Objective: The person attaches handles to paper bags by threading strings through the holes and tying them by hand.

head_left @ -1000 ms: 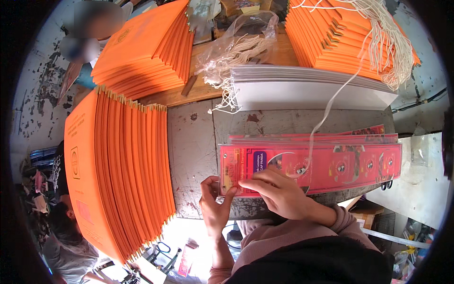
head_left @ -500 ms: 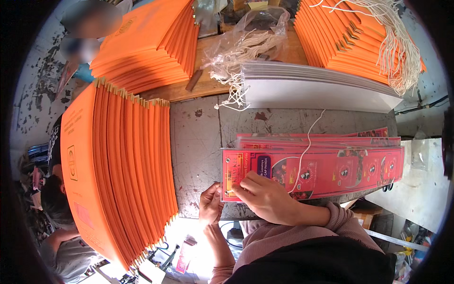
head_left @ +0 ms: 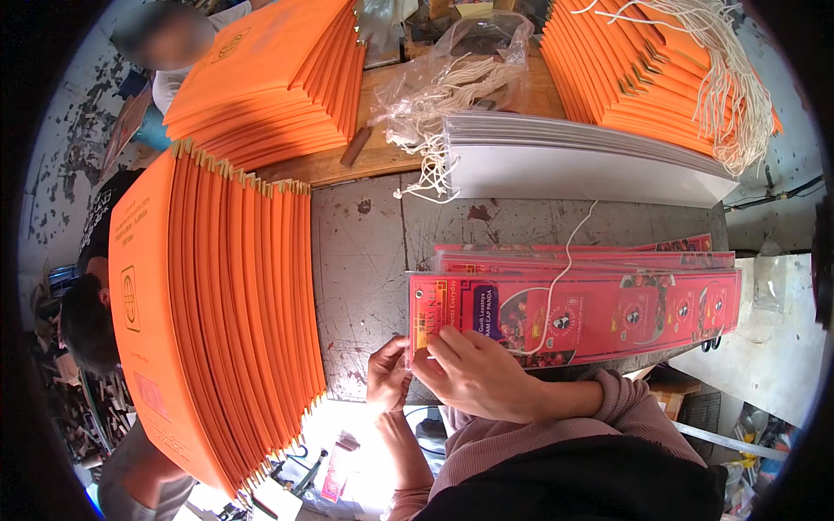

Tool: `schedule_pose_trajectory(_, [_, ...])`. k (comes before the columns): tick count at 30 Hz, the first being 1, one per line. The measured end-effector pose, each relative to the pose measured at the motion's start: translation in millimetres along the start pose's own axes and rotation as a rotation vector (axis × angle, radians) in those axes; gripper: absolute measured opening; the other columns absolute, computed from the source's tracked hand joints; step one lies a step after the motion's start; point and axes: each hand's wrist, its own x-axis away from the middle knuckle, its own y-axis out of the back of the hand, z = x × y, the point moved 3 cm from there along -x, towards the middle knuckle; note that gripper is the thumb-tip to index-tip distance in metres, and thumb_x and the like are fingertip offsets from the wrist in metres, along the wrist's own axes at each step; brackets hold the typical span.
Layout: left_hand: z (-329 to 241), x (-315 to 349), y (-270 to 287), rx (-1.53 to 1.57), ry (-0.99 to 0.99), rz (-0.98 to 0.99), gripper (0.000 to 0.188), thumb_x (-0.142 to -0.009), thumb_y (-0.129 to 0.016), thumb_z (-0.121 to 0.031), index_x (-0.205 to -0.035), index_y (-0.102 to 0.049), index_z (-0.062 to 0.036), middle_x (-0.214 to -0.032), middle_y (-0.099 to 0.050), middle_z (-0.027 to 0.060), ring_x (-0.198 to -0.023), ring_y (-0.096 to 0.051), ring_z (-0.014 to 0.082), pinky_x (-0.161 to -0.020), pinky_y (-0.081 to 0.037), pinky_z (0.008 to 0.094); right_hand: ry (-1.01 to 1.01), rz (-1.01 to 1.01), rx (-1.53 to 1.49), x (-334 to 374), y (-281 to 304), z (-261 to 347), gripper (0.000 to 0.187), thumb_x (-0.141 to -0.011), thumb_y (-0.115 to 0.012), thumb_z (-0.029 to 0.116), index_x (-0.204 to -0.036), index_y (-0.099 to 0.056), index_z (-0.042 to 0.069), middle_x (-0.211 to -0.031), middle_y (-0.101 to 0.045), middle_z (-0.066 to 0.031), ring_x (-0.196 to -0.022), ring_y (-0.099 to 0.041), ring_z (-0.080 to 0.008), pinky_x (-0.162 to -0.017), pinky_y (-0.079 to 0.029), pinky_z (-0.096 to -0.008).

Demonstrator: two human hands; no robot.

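Note:
A long red printed strip [head_left: 599, 317] with a clear plastic covering lies on top of similar strips at the table's near edge. An eyelet hole shows in its far left corner. My left hand [head_left: 388, 378] pinches at the strip's near left corner, fingers closed. My right hand [head_left: 473, 373] lies over the same end with its fingertips bunched near that corner. A white cord [head_left: 568, 247] runs across the strip and in under the right hand, which seems to grip it; its end is hidden there.
Orange folders [head_left: 234, 304] stand in a tall stack on the left, with more orange folders [head_left: 269, 82] behind. White strips [head_left: 582, 169] with knotted cords lie across the back. Loose cords [head_left: 734, 104] drape over folders at back right. Other people are at the far left.
My right hand has shifted slightly nearer and left, its fingertips lower on the strip's corner. The cord by it now curves further left. The person at far left has moved.

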Motion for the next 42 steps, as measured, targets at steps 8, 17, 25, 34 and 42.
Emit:
schedule_pose_trajectory(8, [-1.7, 1.0, -3.6, 0.009, -0.026, 0.007, 0.022, -0.079, -0.054, 0.006, -0.101, -0.054, 0.0057, -0.092, -0.060, 0.0127, -0.082, -0.059, 0.0131, -0.073, -0.048, 0.0227, -0.059, 0.032, 0.077, -3.8, -5.8, 4.8, 0.017, -0.067, -0.059, 0.020, -0.077, -0.051, 0.009, -0.075, -0.044, -0.0026, -0.075, -0.046, -0.0127, -0.053, -0.038, -0.0220])
schedule_pose_trajectory(17, [-1.4, -14.0, -15.5, 0.113, -0.070, -0.162, 0.010, -0.085, -0.048, -0.003, -0.094, -0.050, 0.0007, -0.088, -0.059, 0.0093, -0.077, -0.057, 0.0118, -0.065, -0.048, 0.0226, -0.249, 0.164, 0.015, 1.4, -11.7, -5.5, 0.016, -0.071, -0.058, 0.022, -0.078, -0.051, 0.009, -0.063, -0.050, -0.0026, -0.062, -0.055, -0.0187, -0.050, -0.042, -0.0303])
schedule_pose_trajectory(25, [-5.6, -39.9, -22.1, 0.584, -0.218, -0.107, 0.014, -0.092, -0.039, -0.015, -0.087, -0.049, -0.0064, -0.066, -0.044, -0.0024, -0.055, -0.045, 0.0028, -0.043, -0.036, 0.0177, -0.242, 0.003, -1.013, 52.8, 74.1, -96.0, 0.026, -0.087, -0.048, 0.029, -0.084, -0.058, 0.004, -0.073, -0.056, -0.0055, -0.072, -0.057, -0.0241, -0.063, -0.045, -0.0392])
schedule_pose_trajectory(34, [-19.1, -51.9, -39.7, -0.308, -0.170, -0.299, 0.010, -0.089, -0.047, -0.007, -0.095, -0.052, -0.0009, -0.065, -0.047, -0.0025, -0.058, -0.041, 0.0028, -0.054, -0.032, 0.0170, -0.376, -0.966, -2.112, 66.9, 81.2, -141.9, 0.027, -0.093, -0.041, 0.025, -0.086, -0.055, 0.003, -0.077, -0.056, -0.0041, -0.070, -0.051, -0.0105, -0.070, -0.045, -0.0276])
schedule_pose_trajectory(42, [-23.9, -60.1, -49.0, -0.277, -0.093, -0.286, 0.019, -0.086, -0.050, -0.006, -0.101, -0.057, 0.0023, -0.080, -0.056, 0.0012, -0.072, -0.051, 0.0058, -0.065, -0.040, 0.0187, -0.485, -0.272, -0.617, -11.7, 20.0, -62.8, 0.019, -0.082, -0.056, 0.007, -0.098, -0.048, 0.000, -0.081, -0.054, -0.0119, -0.069, -0.054, -0.0240, -0.058, -0.046, -0.0329])
